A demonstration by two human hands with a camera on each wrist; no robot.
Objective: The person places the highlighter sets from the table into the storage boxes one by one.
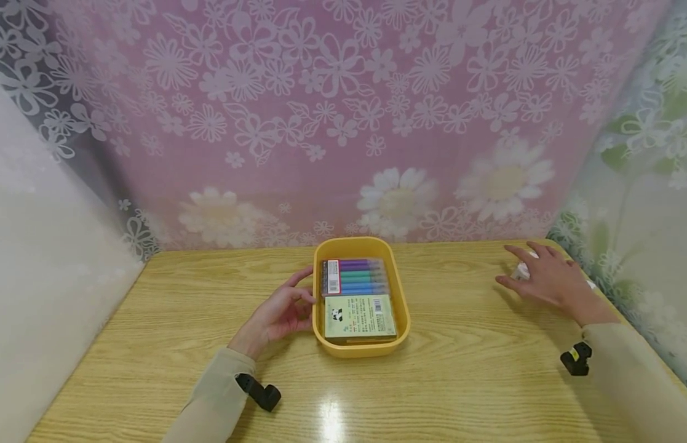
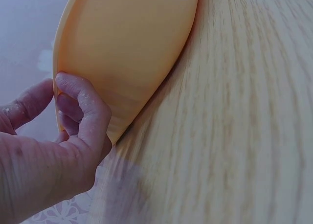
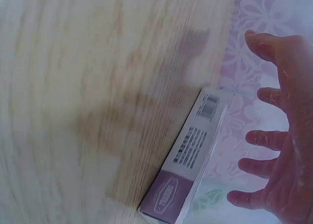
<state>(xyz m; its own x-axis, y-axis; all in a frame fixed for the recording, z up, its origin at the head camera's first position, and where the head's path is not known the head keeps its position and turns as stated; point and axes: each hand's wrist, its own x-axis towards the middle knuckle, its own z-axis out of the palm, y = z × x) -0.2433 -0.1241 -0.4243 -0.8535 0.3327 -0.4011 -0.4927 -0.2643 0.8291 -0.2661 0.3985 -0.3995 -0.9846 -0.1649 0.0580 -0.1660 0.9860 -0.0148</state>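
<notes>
A yellow plastic basket (image 1: 402, 307) stands on the wooden table, holding a pack of coloured pens (image 1: 360, 277) and a pale green box with a panda picture (image 1: 358, 317). At the basket's left side is my left hand (image 1: 279, 314), fingers bent and fingertips at the rim. The left wrist view shows them against the outer wall (image 2: 132, 33). Near the table's right edge, my right hand (image 1: 548, 280) spreads its fingers over a small white box (image 1: 522, 271). In the right wrist view this box (image 3: 190, 145) has a purple end and a barcode, apart from the fingers.
The wooden table (image 1: 459, 381) meets a pink flowered curtain (image 1: 343, 123) at the back. Pale flowered sheets (image 1: 647, 203) hang along the right side, and a whitish one (image 1: 55, 246) along the left.
</notes>
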